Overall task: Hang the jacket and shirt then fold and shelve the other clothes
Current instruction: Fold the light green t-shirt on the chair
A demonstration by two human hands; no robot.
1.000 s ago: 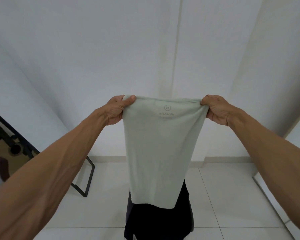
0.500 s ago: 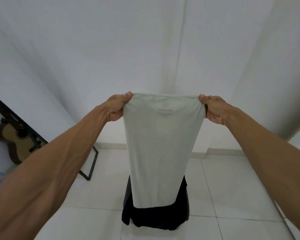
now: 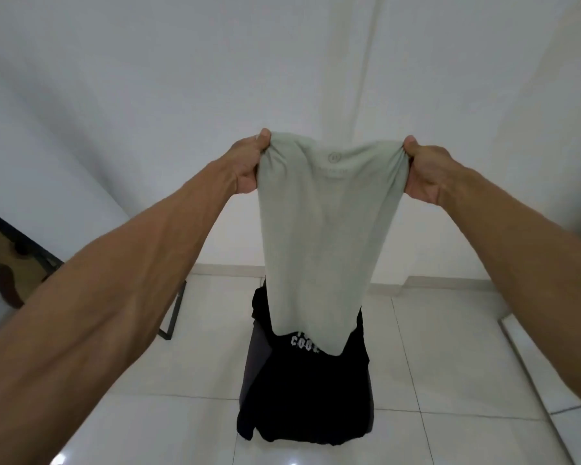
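The fingers (image 3: 249, 186) of the left hand (image 3: 245, 166) are curled tight round the upper left corner of a pale green soft cloth garment (image 3: 322, 229), w/ the thumb on top of the bunched edge. The fingers (image 3: 421, 193) of the right hand (image 3: 425, 169) clench the upper right corner in the same way, thumb up.

Between the 2 hands the top edge is stretched and sags a bit in the middle. A small round logo & faint text show just below it; the text is too blurred to read. Both arms are held out forward, approx. at one height, and the garment hangs down free in the air, narrower toward the bottom.

Behind its lower end is a black garment with white letters (image 3: 302, 397), draped over some support I cannot identify, on the white tiled floor (image 3: 450, 364). At far left a black metal frame (image 3: 175, 313) leans by the white wall (image 3: 148, 95), and a brown wooden guitar body (image 3: 10, 260) is partly seen.
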